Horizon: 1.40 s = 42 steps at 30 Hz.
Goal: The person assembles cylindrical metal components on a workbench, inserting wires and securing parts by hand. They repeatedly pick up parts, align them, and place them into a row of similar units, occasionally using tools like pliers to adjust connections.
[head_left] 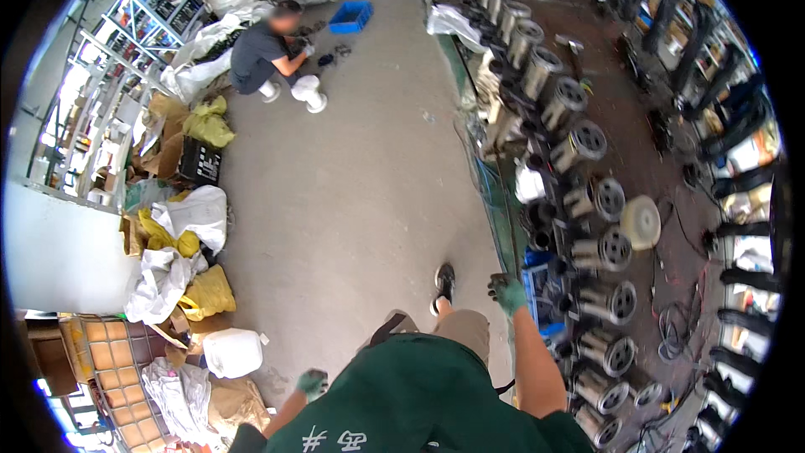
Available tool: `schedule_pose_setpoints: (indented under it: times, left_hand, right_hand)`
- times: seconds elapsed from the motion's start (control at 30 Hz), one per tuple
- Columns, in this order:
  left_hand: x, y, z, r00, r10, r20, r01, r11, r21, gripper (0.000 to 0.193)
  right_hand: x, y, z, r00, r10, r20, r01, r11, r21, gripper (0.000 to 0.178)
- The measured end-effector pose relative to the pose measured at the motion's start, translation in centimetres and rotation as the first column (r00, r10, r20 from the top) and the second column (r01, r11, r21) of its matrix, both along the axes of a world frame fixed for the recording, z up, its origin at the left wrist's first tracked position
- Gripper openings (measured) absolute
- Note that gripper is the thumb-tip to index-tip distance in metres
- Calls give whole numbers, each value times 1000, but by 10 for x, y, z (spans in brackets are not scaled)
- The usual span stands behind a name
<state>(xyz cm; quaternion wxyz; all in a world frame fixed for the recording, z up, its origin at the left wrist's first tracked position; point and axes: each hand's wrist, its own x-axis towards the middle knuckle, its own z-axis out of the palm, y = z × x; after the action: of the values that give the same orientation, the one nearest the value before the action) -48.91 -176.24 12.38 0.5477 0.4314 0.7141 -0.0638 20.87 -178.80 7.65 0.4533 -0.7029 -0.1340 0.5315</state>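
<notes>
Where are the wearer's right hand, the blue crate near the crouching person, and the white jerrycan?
Right hand [506, 292]: head view, middle of the hand.
Blue crate [346, 28]: head view, its near wall.
White jerrycan [233, 353]: head view, middle of its body.

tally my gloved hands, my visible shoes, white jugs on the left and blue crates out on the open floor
Gloved hands, left hand and right hand: 2
Dark shoe: 1
White jug: 1
Blue crate on the open floor: 1
Total: 5

My right glove looks like matt cloth; shiny metal cylinders line the right of the frame, a smooth white plastic jug lower left.
</notes>
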Motion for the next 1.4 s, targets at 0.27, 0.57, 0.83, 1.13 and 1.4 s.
schedule_pose_setpoints:
  times: [0.27, 0.57, 0.83, 1.13, 1.4]
  left_hand:
    - [47, -10, -36, 988, 120, -96, -123, 992, -29, 42]
    - [171, 289, -129, 985, 174, 2, -173, 982, -74, 53]
    - [328, 889, -35, 988, 149, 49, -156, 956, 250, 93]
    - [461, 1183, -17, 1000, 7, -24, -2, 979, 202, 59]
    - [544, 1190, -13, 992, 30, -125, -50, 987, -155, 51]
  right_hand:
    - [63, 287, -46, 557, 724, 408, -646, 686, -336, 30]
    - [197, 354, -109, 452, 847, 278, -604, 521, -603, 30]
    - [241, 617, 86, 725, 579, 371, -374, 785, -495, 29]
    - [349, 986, 71, 896, 372, 245, -339, 926, -167, 32]
    - [434, 1311, 131, 693, 522, 498, -589, 807, -27, 38]
